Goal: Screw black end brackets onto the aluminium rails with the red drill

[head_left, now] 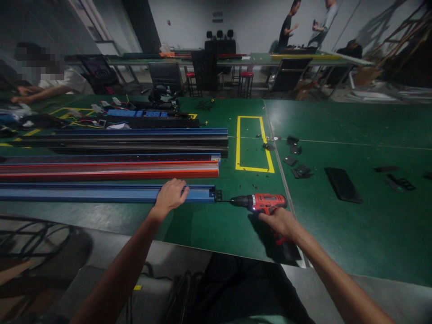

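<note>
Near the worktop's [354, 238] front edge, the right grip [281, 222] clasps a drill [269, 200], the left grip [170, 195] covers a blue rail [111, 193], pinch unclear, a red rail [135, 169] behind.

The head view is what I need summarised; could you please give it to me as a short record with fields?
Left hand: laid over the blue rail
Right hand: gripping the red drill
Drill bit: pointing at the blue rail's near end
Beyond blue rail: orange rail
Table: green, marked with yellow tape
</note>
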### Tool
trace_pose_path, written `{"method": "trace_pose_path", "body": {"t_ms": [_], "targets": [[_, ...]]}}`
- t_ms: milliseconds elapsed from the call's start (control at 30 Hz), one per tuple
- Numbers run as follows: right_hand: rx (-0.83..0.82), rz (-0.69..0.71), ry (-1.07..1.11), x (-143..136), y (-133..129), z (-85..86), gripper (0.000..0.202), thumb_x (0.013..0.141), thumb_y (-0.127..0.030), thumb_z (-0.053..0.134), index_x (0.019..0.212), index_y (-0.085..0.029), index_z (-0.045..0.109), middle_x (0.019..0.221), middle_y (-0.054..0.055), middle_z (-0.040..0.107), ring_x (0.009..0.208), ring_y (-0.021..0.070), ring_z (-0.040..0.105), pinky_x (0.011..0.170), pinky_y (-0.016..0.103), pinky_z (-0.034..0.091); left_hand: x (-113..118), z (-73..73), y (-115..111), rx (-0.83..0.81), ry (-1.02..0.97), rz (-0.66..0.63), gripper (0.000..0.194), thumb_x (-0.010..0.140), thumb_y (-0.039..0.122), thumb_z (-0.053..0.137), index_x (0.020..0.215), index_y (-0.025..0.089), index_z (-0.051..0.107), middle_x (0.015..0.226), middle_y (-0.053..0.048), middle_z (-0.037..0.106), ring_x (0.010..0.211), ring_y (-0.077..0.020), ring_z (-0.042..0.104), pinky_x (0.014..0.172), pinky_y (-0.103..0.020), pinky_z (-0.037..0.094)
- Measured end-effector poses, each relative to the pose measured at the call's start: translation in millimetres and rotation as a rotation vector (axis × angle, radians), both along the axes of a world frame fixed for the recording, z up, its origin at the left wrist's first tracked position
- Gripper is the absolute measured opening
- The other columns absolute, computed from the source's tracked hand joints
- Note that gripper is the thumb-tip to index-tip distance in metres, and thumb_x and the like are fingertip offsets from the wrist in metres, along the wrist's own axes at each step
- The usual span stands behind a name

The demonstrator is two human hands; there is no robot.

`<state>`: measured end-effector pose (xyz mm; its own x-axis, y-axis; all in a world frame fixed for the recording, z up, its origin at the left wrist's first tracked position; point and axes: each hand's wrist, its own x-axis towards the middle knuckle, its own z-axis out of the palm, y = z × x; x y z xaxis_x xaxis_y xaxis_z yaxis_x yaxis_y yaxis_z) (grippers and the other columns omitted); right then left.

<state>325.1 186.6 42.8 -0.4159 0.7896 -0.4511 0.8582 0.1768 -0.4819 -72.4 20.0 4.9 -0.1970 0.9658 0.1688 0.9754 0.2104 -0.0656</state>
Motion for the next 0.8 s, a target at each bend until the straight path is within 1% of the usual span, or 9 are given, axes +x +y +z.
{"method": "trace_pose_path", "body": {"t_ms": [100,200,267,367,433,633,800], "targets": [[-0.008,-0.008,0.011,1.5,0.7,-3.5,0.033,0.085,-0.053,0.068,0.072,-0.023,0.066,0.067,0.004,0.068,0.062,0.0203,0.061,0.061,0.033,0.044,0.2,0.4,-0.1,-0.001,0.002,0.000,0.037,0.104,0.037,0.039,0.098,0.018,0.069,0.096,-0.015,0.073,0.096,-0.0321,0.064,0.087,-0.044,0.050],[-0.012,0.006,0.021,2.3,0.6,-4.0,0.039,0.085,-0.061,0.069,0.074,-0.024,0.067,0.065,0.004,0.068,0.062,0.0206,0.062,0.060,0.032,0.044,0.0,0.1,-0.4,0.010,-0.006,0.000,0.035,0.104,0.037,0.040,0.098,0.019,0.069,0.096,-0.014,0.073,0.096,-0.0315,0.064,0.087,-0.043,0.049],[-0.018,0.000,0.008,1.8,0.1,-2.6,0.038,0.085,-0.059,0.070,0.073,-0.023,0.066,0.065,0.004,0.068,0.061,0.0203,0.062,0.059,0.032,0.044,-0.1,-0.3,-0.6,0.019,-0.017,0.001,0.034,0.104,0.037,0.040,0.097,0.020,0.069,0.096,-0.014,0.073,0.097,-0.0312,0.064,0.088,-0.043,0.049],[-0.020,-0.021,-0.007,0.1,-0.8,0.6,0.031,0.084,-0.049,0.070,0.068,-0.023,0.063,0.067,0.005,0.069,0.059,0.0186,0.059,0.059,0.031,0.044,-0.3,-0.6,-0.7,0.018,-0.025,-0.002,0.035,0.104,0.037,0.040,0.098,0.019,0.070,0.097,-0.015,0.073,0.097,-0.0319,0.064,0.087,-0.044,0.049],[-0.018,-0.015,-0.001,-1.0,-1.2,2.5,0.029,0.085,-0.045,0.068,0.066,-0.024,0.061,0.065,0.004,0.067,0.058,0.0179,0.057,0.058,0.031,0.042,-0.2,-0.5,-0.7,0.014,-0.019,-0.008,0.036,0.104,0.037,0.039,0.099,0.018,0.070,0.097,-0.015,0.073,0.097,-0.0325,0.064,0.087,-0.044,0.049],[-0.005,0.003,-0.015,-1.4,-0.9,2.8,0.031,0.086,-0.046,0.064,0.064,-0.024,0.061,0.062,0.004,0.064,0.058,0.0188,0.056,0.059,0.032,0.042,0.2,0.4,-0.7,0.003,-0.009,-0.002,0.036,0.104,0.036,0.039,0.099,0.018,0.069,0.096,-0.015,0.073,0.096,-0.0319,0.063,0.087,-0.044,0.049],[-0.006,0.000,0.006,-0.2,-0.7,0.7,0.030,0.083,-0.049,0.066,0.067,-0.023,0.064,0.064,0.005,0.067,0.059,0.0194,0.058,0.058,0.032,0.043,0.6,0.7,-0.3,0.009,-0.023,0.007,0.034,0.103,0.037,0.040,0.097,0.020,0.069,0.097,-0.014,0.073,0.096,-0.0312,0.064,0.086,-0.043,0.050]]}}
